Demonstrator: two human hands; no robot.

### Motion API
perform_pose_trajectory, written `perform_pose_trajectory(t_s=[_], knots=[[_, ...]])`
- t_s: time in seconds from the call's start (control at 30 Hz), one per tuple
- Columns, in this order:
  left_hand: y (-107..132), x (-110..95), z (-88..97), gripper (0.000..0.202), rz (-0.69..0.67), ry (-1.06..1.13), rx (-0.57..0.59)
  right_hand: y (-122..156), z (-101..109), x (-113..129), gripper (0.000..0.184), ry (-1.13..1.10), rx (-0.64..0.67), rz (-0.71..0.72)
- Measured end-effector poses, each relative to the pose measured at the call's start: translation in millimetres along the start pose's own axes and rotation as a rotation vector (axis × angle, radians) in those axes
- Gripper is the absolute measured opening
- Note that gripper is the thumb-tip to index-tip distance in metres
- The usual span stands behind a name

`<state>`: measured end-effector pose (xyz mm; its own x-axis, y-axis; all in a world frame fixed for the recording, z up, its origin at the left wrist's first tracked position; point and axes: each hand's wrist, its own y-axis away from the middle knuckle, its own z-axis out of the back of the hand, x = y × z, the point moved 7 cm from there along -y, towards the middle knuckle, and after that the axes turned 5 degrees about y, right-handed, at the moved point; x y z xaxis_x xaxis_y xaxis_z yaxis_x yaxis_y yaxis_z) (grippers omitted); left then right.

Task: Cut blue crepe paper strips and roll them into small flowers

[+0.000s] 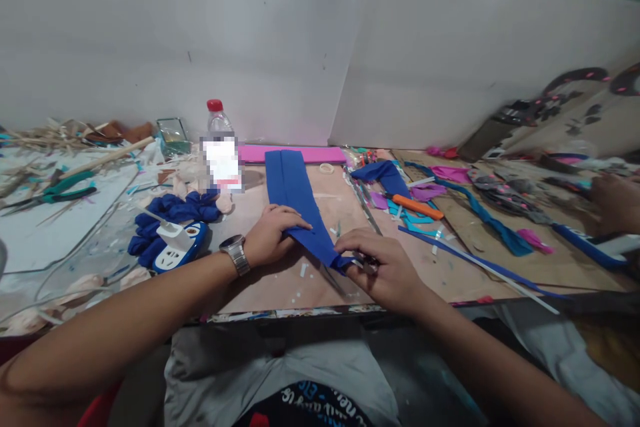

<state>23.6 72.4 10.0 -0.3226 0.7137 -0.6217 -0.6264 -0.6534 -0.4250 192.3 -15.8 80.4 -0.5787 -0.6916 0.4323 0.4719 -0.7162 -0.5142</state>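
Observation:
A long blue fabric strip (295,187) runs from the back of the work board towards me, narrowing at its near end. My left hand (274,233) is closed on the strip's left edge about midway along, the fingers bent over the cloth. At the gathered near end, my right hand (385,263) pinches the fabric. A small dark metal tool also sits in the right hand's grip; the fingers cover most of it, and I cannot make out its kind.
Left stand a red-capped bottle (220,121), a power strip (183,247), bunched blue fabric (150,220) and green-handled pliers (70,187). Right lie an orange cutter (417,207), a blue scrap (385,177) and a thin white strip (500,273). Another person's hand (617,203) is far right.

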Motion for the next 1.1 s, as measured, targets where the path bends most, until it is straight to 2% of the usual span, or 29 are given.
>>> perform_pose_trajectory(t_s=[0.1, 0.27, 0.37, 0.47, 0.7, 0.83, 0.97, 1.1], knots=[[-0.8, 5.6, 0.7, 0.039, 0.026, -0.026, -0.021, 10.4, -4.2, 0.0, 0.017, 0.073, 0.015, 0.035], [-2.4, 16.7, 3.9, 0.039, 0.091, -0.064, -0.06, 27.9, -14.1, 3.4, 0.042, 0.369, -0.018, 0.214], [-3.0, 19.0, 4.5, 0.043, 0.1, -0.106, -0.041, 33.2, -22.8, -2.6, 0.048, 0.398, 0.014, 0.158], [-3.4, 17.2, 5.9, 0.043, 0.099, -0.128, -0.039, 37.9, -29.0, -6.0, 0.047, 0.379, 0.031, 0.077], [-4.4, 9.1, -1.4, 0.051, 0.121, -0.222, 0.004, 46.4, -35.1, -6.4, 0.051, 0.398, 0.019, 0.026], [-6.7, -3.9, -10.6, 0.052, 0.072, -0.271, 0.06, 43.8, -35.0, -16.2, 0.044, 0.343, 0.015, -0.068], [-9.4, -31.0, -16.4, 0.051, -0.006, -0.237, 0.101, 31.1, -27.1, -30.4, 0.038, 0.225, -0.014, -0.194], [-4.9, -57.5, -9.1, 0.053, -0.039, -0.197, 0.001, 17.8, -17.1, -37.2, 0.033, 0.166, -0.025, -0.246]])
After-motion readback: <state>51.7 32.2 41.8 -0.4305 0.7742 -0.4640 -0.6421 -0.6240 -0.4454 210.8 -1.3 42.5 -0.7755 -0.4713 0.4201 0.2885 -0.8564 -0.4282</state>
